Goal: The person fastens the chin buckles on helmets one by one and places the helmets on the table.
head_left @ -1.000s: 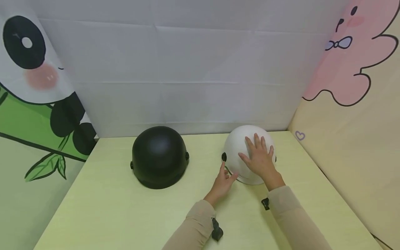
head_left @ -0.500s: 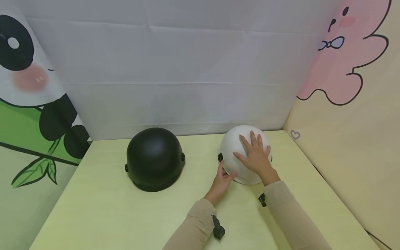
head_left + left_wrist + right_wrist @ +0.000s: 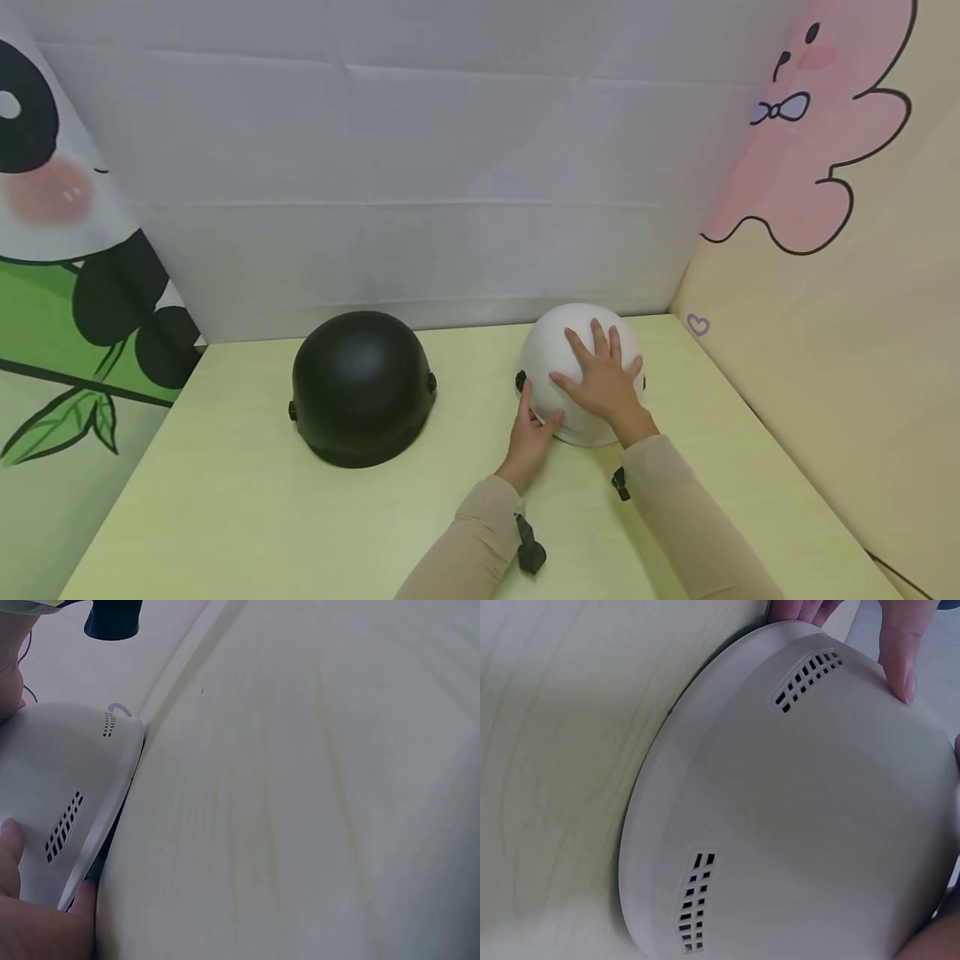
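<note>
white helmet point(image 3: 577, 375) sits dome up on the pale green worktop point(image 3: 247, 500), at about 2 o'clock from the worktop's middle, near the back-right corner. right hand point(image 3: 603, 385) lies flat on the dome, fingers spread & straight, pressing, not curled round it. left hand point(image 3: 531, 433) is at the helmet's 7 o'clock edge; thumb up against the shell, fingertips point(image 3: 82, 896) tucked at the lower rim, w/ vent slots point(image 3: 64, 825) just above. so the left grip is a light pinch on the rim, the right grip is open. black helmet point(image 3: 362, 387) stands well apart at 9 o'clock from the white one, untouched. judged step: steadying the shell & getting a hold under its rim. a lift or turn would prob. need the left fingers further under the edge while the right palm keeps it from sliding.
</note>
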`<state>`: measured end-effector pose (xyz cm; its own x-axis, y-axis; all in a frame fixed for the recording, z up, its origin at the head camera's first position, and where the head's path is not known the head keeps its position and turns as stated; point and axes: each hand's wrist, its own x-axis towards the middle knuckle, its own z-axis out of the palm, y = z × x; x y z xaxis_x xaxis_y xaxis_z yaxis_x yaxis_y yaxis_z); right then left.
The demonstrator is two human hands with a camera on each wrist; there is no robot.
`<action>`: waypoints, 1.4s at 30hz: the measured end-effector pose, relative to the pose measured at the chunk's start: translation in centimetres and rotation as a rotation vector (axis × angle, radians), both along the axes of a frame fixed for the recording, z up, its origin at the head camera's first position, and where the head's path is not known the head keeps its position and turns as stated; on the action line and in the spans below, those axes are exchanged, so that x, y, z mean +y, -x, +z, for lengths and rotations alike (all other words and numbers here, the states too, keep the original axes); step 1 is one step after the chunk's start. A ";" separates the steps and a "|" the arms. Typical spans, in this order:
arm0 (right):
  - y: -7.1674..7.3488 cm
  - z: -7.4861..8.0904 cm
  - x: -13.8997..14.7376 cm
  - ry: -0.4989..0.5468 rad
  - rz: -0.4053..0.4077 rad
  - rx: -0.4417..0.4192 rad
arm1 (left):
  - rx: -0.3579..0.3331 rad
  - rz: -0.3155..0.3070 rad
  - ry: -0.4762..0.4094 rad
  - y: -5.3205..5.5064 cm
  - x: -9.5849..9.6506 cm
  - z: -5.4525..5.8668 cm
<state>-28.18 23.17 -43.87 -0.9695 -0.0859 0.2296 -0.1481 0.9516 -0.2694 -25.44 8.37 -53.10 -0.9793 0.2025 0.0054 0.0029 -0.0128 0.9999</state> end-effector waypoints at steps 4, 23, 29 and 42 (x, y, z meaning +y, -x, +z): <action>0.0 -0.4 -0.1 -0.004 0.002 0.026 | 0.031 0.020 0.045 0.1 0.1 -0.2; -0.4 0.0 0.0 0.000 -0.030 0.046 | 0.079 0.019 -0.007 0.2 -0.1 0.4; -0.5 0.5 -0.2 0.015 -0.043 0.042 | 0.092 0.027 -0.059 0.1 -0.3 0.9; -1.1 2.0 -0.3 0.087 -0.070 0.018 | 0.099 0.029 -0.080 -0.1 -0.7 1.9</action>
